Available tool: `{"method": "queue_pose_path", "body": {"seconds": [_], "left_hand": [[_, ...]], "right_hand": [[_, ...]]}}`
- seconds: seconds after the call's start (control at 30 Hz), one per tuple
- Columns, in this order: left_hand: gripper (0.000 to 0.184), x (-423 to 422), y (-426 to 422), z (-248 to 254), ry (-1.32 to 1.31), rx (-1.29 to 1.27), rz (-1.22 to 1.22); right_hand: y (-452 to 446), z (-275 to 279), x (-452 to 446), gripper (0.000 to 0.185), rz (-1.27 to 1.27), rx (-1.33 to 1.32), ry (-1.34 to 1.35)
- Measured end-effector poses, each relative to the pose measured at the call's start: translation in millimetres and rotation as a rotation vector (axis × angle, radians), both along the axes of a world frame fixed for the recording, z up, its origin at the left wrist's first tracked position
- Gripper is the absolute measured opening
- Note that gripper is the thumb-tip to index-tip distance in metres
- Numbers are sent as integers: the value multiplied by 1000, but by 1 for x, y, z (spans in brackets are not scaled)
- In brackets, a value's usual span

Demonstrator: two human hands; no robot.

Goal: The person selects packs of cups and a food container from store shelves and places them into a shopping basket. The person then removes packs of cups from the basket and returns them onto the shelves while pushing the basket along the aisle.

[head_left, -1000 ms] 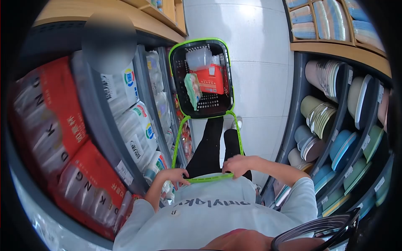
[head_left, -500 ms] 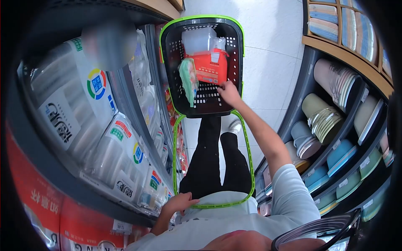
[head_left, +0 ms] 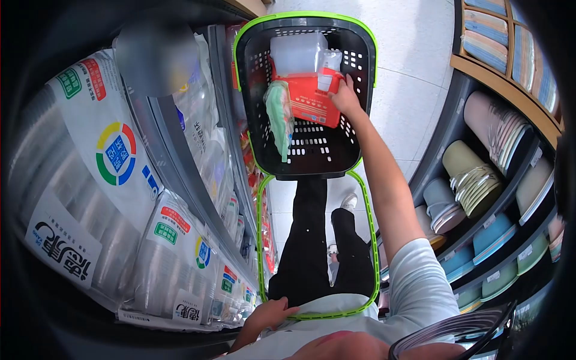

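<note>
A black basket with a green rim (head_left: 373, 45) hangs in front of me, its long green handle (head_left: 377, 252) looping back to my waist. My left hand (head_left: 270, 314) is closed on the handle's near end, beside my shirt. Inside the basket, my right hand (head_left: 347, 99) has its fingers closed at the right edge of a red package (head_left: 309, 103). Above this package lie a translucent plastic container (head_left: 297, 54) and a small clear-wrapped item (head_left: 331, 60). A green packet (head_left: 278, 117) leans at the basket's left side.
Shelves on the left hold clear-wrapped stacks of plastic cups (head_left: 78, 156). On the right, shelves carry stacked bowls and buckets (head_left: 471, 180), with folded striped towels (head_left: 485, 48) above. A pale tiled floor (head_left: 399, 120) runs between them; my black-trousered legs (head_left: 309, 240) are below the basket.
My right hand has left the handle and moved forward into the basket, to the red package's right edge. My left hand stays at the handle. The basket and left shelves appear larger.
</note>
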State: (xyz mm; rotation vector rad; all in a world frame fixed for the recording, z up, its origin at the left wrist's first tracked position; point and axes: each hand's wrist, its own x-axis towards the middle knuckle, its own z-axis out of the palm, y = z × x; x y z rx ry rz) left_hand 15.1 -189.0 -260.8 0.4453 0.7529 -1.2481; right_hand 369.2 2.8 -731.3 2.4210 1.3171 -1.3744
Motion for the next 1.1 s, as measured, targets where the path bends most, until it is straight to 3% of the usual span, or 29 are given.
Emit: {"method": "queue_pose_path", "body": {"seconds": [0.1, 0.23, 0.4, 0.47, 0.5, 0.57, 0.6, 0.63, 0.7, 0.77, 0.9, 0.97, 1.1], "left_hand": [[57, 2, 4, -1, 11, -46, 36], [58, 3, 4, 2, 17, -27, 88], [58, 19, 17, 13, 22, 70, 62], [46, 30, 15, 12, -62, 413, -101], [46, 31, 8, 9, -58, 421, -100], [28, 32, -11, -4, 170, 642, 679], [15, 35, -15, -8, 270, 650, 871], [15, 35, -18, -12, 273, 646, 865], [13, 33, -25, -19, 309, 717, 1038], [12, 32, -27, -25, 330, 694, 1024], [10, 28, -32, -39, 365, 642, 993], [10, 24, -32, -48, 374, 621, 979], [11, 14, -41, -54, 467, 610, 1056]], "right_hand": [[-1, -23, 8, 78, 23, -84, 9], [5, 4, 9, 50, 59, -47, 4], [-28, 35, 0, 38, 125, 41, -10], [-28, 40, 1, 38, 143, 26, -5], [-26, 40, 4, 38, 194, -93, 24], [-24, 40, 5, 39, 241, -211, 56], [-24, 39, 5, 40, 183, -121, 67], [-25, 40, 4, 42, 124, -37, 76], [-23, 36, 0, 64, 24, -27, 26], [-21, 31, -3, 71, 46, 33, -31], [-14, 28, -14, 69, 74, 80, -79], [-12, 19, -16, 68, 54, 226, -114], [-9, 2, -21, 61, 62, 107, -185]]}}
